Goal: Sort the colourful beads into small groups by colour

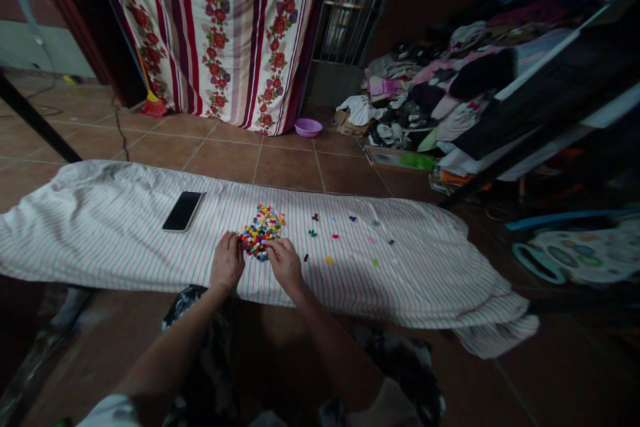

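A heap of small multicoloured plastic pieces (263, 221) lies on the striped cloth (125, 213) in front of me. At the heap's left edge is my left hand (229, 261), its fingers curled together against the pieces; whatever they hold, if anything, is hidden. My right hand (286, 263) reaches in from the right, thumb and fingers pinched at a small pale purple piece (265, 242) over the heap. To the right, small pieces lie sorted by colour in separate spots, among them dark green (313, 233), red (335, 236), yellow (329, 259) and dark blue (353, 218).
A smartphone (183, 211) with a dark screen lies left of the heap. Beyond the cloth, a purple basin (309, 127) stands on the tiled floor by a floral curtain (215, 33). Clothes (440, 87) are piled at the back right. A red broom (153, 107) leans at the left.
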Motion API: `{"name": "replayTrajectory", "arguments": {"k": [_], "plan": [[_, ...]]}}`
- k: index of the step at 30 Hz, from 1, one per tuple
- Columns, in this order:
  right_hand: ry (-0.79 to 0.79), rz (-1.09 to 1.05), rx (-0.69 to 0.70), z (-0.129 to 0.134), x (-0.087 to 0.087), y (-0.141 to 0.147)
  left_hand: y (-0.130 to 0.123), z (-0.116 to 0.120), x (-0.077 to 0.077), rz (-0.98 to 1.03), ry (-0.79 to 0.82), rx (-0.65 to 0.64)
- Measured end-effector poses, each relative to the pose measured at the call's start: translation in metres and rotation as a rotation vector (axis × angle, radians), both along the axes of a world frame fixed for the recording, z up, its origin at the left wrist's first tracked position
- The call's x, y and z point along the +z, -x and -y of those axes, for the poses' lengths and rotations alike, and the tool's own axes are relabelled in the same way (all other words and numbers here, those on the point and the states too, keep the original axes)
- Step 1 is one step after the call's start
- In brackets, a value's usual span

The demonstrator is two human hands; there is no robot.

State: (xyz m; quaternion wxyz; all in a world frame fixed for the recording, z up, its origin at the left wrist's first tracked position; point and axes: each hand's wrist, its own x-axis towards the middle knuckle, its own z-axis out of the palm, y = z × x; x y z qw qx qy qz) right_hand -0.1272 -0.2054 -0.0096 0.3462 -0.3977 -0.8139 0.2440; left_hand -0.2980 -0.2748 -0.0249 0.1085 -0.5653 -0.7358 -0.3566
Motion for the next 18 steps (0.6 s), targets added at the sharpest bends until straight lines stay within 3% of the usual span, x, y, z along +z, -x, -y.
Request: {"name": "replayTrajectory", "arguments": {"k": [9,18], "plan": [[-0.009,0.304,0.053,0.005,0.033,0.040,-0.001,0.000,-0.002,0.025,-0.017,0.014],[0.004,0.496,0.031,0.009,0.039,0.059,0.000,-0.001,-0.002,0.014,0.027,0.001]]}}
